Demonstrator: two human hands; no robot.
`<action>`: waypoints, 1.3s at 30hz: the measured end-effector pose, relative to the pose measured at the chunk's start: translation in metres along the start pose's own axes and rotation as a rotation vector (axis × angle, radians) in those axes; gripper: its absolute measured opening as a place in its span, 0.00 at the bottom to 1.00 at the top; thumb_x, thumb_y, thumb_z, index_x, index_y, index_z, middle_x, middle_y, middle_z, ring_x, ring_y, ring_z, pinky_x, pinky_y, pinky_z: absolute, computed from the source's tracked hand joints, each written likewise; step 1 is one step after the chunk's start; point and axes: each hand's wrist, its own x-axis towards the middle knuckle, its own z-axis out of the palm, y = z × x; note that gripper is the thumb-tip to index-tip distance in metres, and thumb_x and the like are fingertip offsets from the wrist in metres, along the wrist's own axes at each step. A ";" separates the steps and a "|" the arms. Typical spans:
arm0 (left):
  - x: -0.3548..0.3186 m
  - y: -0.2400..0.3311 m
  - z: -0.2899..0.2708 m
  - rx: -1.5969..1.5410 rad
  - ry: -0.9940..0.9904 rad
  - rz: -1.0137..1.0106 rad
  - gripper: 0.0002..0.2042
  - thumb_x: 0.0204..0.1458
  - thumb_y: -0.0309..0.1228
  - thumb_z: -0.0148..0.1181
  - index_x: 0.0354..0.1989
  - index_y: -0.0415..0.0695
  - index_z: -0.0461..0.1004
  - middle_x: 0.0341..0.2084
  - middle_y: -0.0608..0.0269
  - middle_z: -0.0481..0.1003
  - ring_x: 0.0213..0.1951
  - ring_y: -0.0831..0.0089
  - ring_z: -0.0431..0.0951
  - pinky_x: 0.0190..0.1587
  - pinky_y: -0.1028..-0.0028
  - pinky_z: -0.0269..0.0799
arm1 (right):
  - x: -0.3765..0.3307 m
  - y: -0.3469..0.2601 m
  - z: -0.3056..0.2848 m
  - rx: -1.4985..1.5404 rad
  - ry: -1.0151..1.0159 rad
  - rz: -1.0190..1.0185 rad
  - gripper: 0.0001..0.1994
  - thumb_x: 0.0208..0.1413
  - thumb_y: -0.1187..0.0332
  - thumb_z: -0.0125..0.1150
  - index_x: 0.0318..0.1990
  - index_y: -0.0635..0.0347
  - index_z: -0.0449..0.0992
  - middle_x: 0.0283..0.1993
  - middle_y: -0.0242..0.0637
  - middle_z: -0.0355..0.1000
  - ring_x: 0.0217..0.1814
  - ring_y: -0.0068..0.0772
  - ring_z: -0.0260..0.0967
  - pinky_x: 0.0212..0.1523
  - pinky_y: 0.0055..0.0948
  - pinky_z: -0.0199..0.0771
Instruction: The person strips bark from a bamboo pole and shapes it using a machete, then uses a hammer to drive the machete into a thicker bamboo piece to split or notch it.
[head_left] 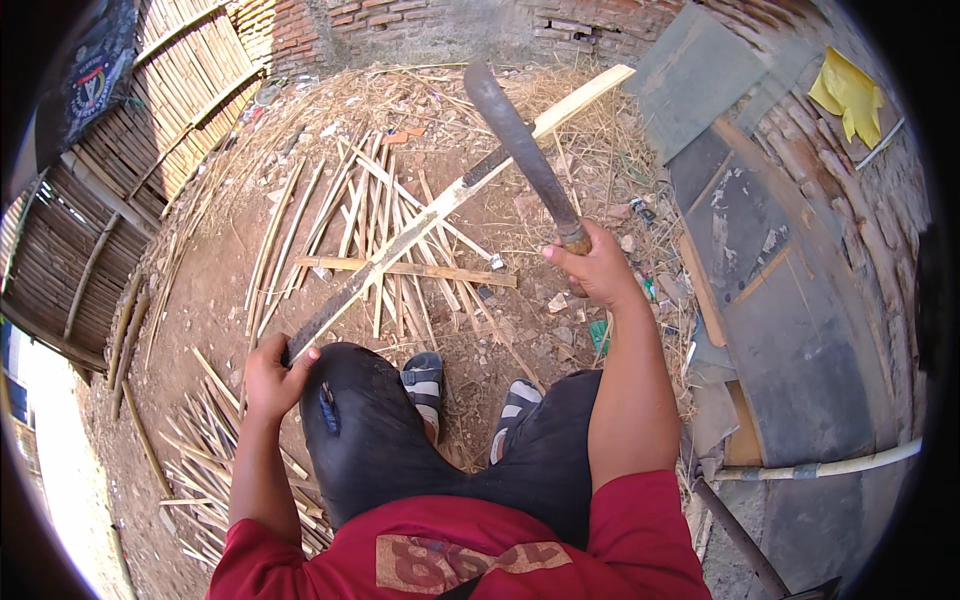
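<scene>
My left hand [275,378] is closed round the near end of a long wooden strip [430,215], beside my left knee. The strip slants up and away to the right; its far part is pale, bare wood, while darker patches show along the nearer length. In my right hand [597,265] is a machete [520,140], gripped by its handle [574,238]. Its dark, curved blade points away and to the left, passing over the strip in view. Whether blade and wood touch, I cannot tell.
Split wooden sticks [375,220] lie scattered ahead, with a flat slat [410,270] across them. Another stick pile [215,460] is at my left. A bamboo wall [150,130] stands left, a brick wall [400,38] behind. Dark boards [790,330] and a yellow sheet [848,95] are right.
</scene>
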 end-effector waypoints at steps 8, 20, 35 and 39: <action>0.016 0.012 -0.008 -0.008 -0.065 -0.013 0.25 0.52 0.48 0.72 0.26 0.35 0.71 0.15 0.52 0.68 0.19 0.65 0.66 0.25 0.64 0.64 | -0.001 -0.011 -0.009 -0.144 -0.007 -0.032 0.28 0.53 0.60 0.77 0.57 0.66 0.76 0.43 0.39 0.81 0.43 0.28 0.75 0.48 0.32 0.74; 0.035 0.046 0.003 0.019 -0.035 -0.005 0.27 0.50 0.53 0.72 0.24 0.37 0.72 0.16 0.50 0.70 0.21 0.52 0.72 0.28 0.58 0.68 | -0.007 -0.030 0.036 -0.373 -0.029 -0.128 0.24 0.54 0.60 0.75 0.55 0.63 0.78 0.36 0.42 0.80 0.35 0.33 0.75 0.42 0.36 0.75; 0.034 0.050 0.002 0.028 -0.106 0.025 0.27 0.50 0.52 0.72 0.24 0.36 0.71 0.15 0.49 0.69 0.20 0.51 0.72 0.26 0.58 0.67 | -0.007 -0.022 0.050 -0.614 0.063 -0.435 0.20 0.54 0.60 0.74 0.46 0.64 0.77 0.31 0.49 0.77 0.32 0.43 0.75 0.36 0.38 0.73; 0.024 0.029 -0.016 0.051 -0.094 -0.017 0.27 0.50 0.51 0.72 0.24 0.37 0.71 0.14 0.49 0.69 0.19 0.51 0.71 0.26 0.59 0.67 | -0.002 -0.030 0.019 -0.548 0.248 -0.222 0.21 0.54 0.58 0.73 0.48 0.63 0.77 0.35 0.51 0.79 0.39 0.52 0.79 0.40 0.45 0.75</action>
